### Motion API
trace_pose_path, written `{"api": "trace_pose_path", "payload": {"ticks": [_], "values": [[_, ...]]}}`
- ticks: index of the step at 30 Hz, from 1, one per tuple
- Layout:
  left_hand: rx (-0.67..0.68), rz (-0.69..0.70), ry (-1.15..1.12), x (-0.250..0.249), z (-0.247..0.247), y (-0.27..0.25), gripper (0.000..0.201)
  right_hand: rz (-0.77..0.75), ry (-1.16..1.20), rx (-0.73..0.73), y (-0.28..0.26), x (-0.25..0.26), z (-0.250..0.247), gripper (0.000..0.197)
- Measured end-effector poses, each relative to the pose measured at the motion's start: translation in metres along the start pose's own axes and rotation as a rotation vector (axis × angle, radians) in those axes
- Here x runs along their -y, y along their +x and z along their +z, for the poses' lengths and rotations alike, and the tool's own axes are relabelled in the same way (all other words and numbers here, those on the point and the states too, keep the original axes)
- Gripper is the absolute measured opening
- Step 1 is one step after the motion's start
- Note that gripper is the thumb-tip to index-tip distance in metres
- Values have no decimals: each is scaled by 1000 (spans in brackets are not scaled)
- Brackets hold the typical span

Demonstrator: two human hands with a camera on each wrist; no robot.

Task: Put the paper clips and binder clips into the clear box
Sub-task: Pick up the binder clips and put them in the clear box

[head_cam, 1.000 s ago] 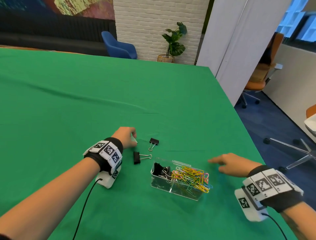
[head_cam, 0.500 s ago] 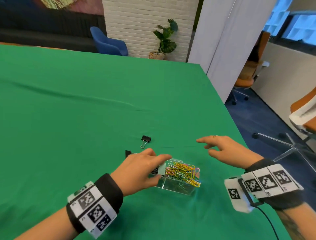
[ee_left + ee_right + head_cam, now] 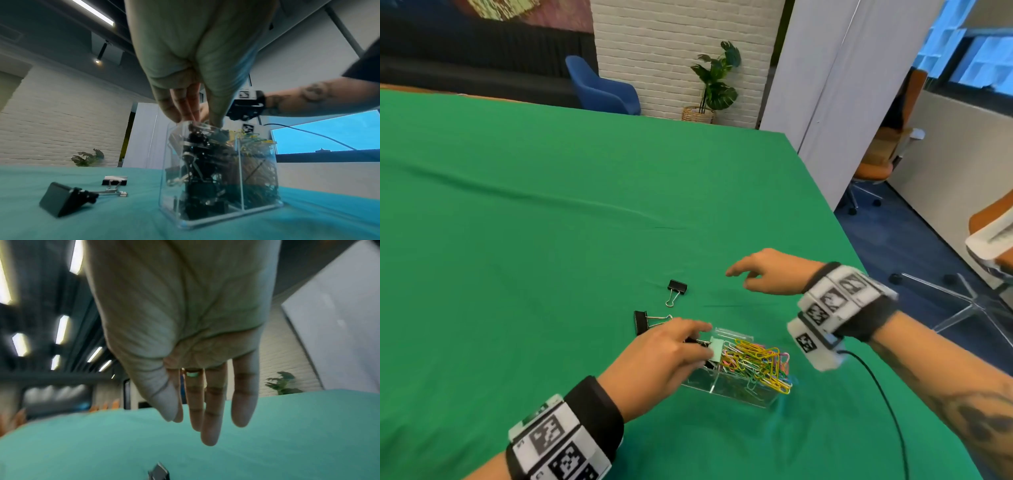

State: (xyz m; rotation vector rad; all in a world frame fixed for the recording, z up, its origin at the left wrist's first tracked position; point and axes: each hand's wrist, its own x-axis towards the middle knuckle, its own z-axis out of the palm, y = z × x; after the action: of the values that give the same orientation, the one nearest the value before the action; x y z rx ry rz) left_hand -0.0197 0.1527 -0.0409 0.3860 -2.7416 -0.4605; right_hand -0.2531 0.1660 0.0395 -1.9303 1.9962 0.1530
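The clear box (image 3: 736,394) stands on the green cloth; its left compartment holds black binder clips and its right one holds coloured paper clips (image 3: 760,365). My left hand (image 3: 705,342) is over the left compartment and pinches a light green binder clip (image 3: 716,349) at the box's rim. In the left wrist view its fingertips (image 3: 180,113) reach the top of the box (image 3: 257,183). Two black binder clips (image 3: 677,287) (image 3: 641,321) lie on the cloth beyond the box. My right hand (image 3: 736,279) hovers open to the right of them, holding nothing.
The green table (image 3: 551,240) ends at its right edge, close to the box. A cable (image 3: 887,404) trails from my right wrist over the cloth. Office chairs and a white partition stand past the edge.
My left hand went from the cloth beside the loose binder clips to the box's left compartment, carrying the light green clip. My right hand lifted and moved away from me, beyond the box.
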Motion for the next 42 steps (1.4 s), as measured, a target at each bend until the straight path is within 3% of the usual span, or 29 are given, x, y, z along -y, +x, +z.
{"api": "trace_pose_path", "payload": {"ticks": [3,6,11,13,16,20,26,30,35,40,42], "values": [[-64,-29,-28,5,-2,-2,27,-77,-187,122,53,19,-2,52],[-106,-169,-213,16,-11,-8,54,-143,-276,223,93,40,2,63],[177,-273,-153,25,-17,-13,94,-141,-226,458,126,59,19,57],[189,-283,-171,26,-13,-10,94,-137,-207,449,130,60,19,42],[183,-291,-219,23,-10,-4,78,-157,-252,395,127,60,17,13],[168,-322,-272,20,-10,0,61,-155,-201,445,128,55,11,19],[131,-350,-280,18,-10,1,63,-169,-139,224,86,43,-54,25],[73,-376,-263,15,-9,3,63,-170,61,34,28,39,-92,18],[61,-416,-229,7,-7,6,65,-184,297,17,-37,42,-72,8],[125,-385,-236,5,-24,1,108,-169,245,-87,-74,55,-39,13],[115,-393,-273,5,-29,1,113,-191,176,-151,-78,64,-25,29]]}}
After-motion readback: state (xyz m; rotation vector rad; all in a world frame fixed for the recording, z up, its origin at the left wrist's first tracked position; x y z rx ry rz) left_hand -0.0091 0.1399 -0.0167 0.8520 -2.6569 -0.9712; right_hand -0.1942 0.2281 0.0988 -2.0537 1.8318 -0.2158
